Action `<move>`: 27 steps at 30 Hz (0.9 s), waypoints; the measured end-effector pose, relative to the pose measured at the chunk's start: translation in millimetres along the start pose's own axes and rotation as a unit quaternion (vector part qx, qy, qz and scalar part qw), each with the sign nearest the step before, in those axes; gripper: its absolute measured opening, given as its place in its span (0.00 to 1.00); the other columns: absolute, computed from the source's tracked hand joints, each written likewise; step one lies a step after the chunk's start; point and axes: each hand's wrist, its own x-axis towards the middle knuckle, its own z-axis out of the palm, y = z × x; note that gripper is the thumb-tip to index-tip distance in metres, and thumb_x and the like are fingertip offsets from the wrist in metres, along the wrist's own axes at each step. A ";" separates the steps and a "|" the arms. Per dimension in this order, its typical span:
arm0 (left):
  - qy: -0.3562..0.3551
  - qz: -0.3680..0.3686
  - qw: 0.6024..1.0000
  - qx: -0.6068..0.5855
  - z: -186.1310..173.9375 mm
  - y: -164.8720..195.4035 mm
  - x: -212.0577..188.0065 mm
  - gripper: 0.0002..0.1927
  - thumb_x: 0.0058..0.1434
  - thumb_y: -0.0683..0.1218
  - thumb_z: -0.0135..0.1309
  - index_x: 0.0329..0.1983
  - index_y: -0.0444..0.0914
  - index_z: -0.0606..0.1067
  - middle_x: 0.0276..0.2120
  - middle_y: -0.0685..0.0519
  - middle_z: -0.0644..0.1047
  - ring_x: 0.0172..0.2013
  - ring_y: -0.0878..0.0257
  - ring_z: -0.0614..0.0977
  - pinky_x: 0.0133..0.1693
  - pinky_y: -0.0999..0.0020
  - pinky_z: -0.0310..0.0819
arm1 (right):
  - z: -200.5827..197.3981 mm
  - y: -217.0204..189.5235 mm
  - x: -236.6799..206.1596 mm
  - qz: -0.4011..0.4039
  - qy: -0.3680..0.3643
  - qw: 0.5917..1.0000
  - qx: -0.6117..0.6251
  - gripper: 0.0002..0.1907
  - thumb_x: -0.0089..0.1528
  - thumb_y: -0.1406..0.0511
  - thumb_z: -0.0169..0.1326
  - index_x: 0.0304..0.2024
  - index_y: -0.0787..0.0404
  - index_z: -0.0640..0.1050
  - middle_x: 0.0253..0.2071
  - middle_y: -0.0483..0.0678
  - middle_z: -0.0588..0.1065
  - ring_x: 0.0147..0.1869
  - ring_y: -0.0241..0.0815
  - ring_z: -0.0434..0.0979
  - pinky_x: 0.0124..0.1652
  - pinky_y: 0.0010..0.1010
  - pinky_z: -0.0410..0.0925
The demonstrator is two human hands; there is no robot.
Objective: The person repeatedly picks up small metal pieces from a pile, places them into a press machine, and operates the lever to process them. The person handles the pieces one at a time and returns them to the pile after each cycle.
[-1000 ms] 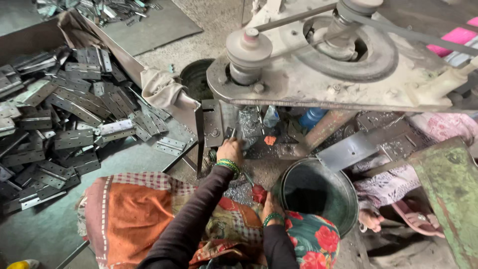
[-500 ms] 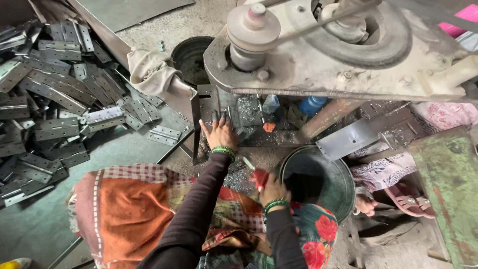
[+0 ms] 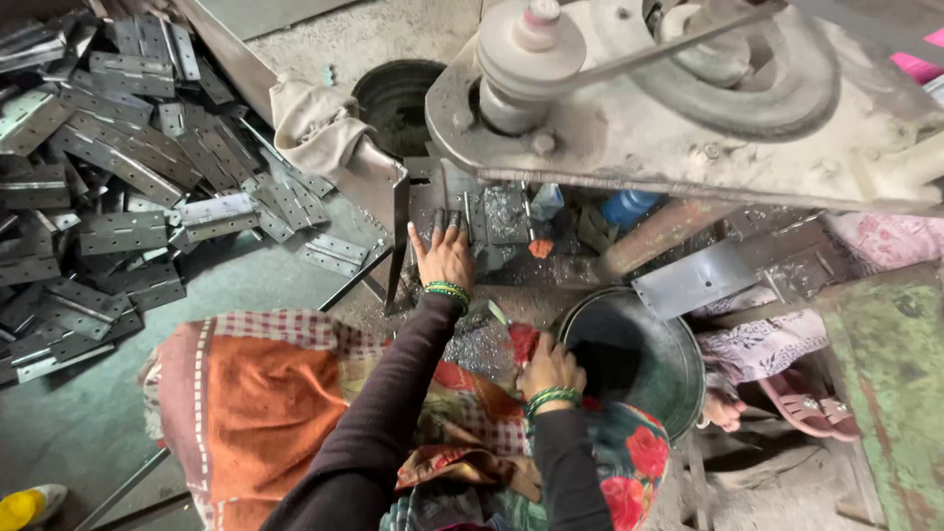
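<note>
Hinges of grey metal are heaped across the floor at the far left, many overlapping, with a few loose ones trailing toward the middle. A yellow object is seen at the bottom left corner, too cropped to be identified. An orange and checked cloth is spread over the lap below the heap. A beige rag is draped over the edge of a metal sheet, just beside a dark round tin that stands on the ground.

The left hand is laid flat, fingers spread and released, on a grey hinge plate that rests on the machine bed beneath a large pulley and its belt. Green bangles are worn at the wrist. A small orange scrap lies on the bed just right of that plate, and a blue bottle-like shape is partly hidden under the machine frame; no label can be made out on it.

The right hand is curled at the rim of a dark metal bucket, touching a red piece; whether anything is clasped cannot be told. A sandalled foot on pink patterned fabric is seen at the right, beside a green painted surface.
</note>
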 end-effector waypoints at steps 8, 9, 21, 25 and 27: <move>-0.002 -0.006 0.999 -0.052 -16.5 -6.7 -15.7 0.27 0.68 0.46 0.39 0.70 0.43 0.68 0.71 0.54 0.66 0.73 0.56 0.59 0.70 0.33 0.17 | 60.3 -8.5 1.3 0.025 0.026 0.998 0.051 0.31 0.64 0.63 0.52 0.68 0.46 0.58 0.65 0.58 0.67 0.68 0.62 0.68 0.60 0.57 0.65; -0.030 0.003 0.999 -0.031 -19.6 -8.0 -22.6 0.26 0.68 0.47 0.39 0.70 0.43 0.69 0.72 0.54 0.66 0.75 0.57 0.59 0.70 0.34 0.17 | 51.8 -6.7 -2.4 0.034 -0.021 0.998 0.049 0.33 0.62 0.63 0.54 0.68 0.47 0.58 0.65 0.58 0.66 0.68 0.62 0.68 0.60 0.57 0.65; -0.044 0.019 0.998 0.037 -26.3 -5.4 16.3 0.27 0.66 0.48 0.39 0.70 0.43 0.65 0.74 0.51 0.59 0.74 0.58 0.55 0.68 0.33 0.16 | 14.8 -17.5 -6.7 0.022 0.001 0.999 0.028 0.41 0.60 0.56 0.58 0.70 0.48 0.53 0.63 0.58 0.67 0.66 0.62 0.68 0.58 0.56 0.65; -0.094 0.008 0.995 -0.037 -36.6 -7.1 -3.3 0.26 0.73 0.48 0.37 0.74 0.42 0.64 0.71 0.53 0.67 0.75 0.55 0.61 0.75 0.38 0.21 | 48.8 -8.5 6.5 0.003 -0.006 0.999 0.049 0.38 0.64 0.56 0.56 0.72 0.49 0.54 0.67 0.64 0.65 0.67 0.68 0.67 0.59 0.58 0.65; -0.082 0.019 0.996 -0.017 -36.4 -7.5 -8.7 0.28 0.71 0.46 0.38 0.75 0.42 0.63 0.71 0.52 0.67 0.75 0.55 0.61 0.74 0.37 0.21 | 37.1 -5.1 4.5 0.034 -0.071 0.996 0.041 0.40 0.63 0.57 0.56 0.73 0.47 0.52 0.67 0.62 0.65 0.68 0.65 0.66 0.61 0.60 0.62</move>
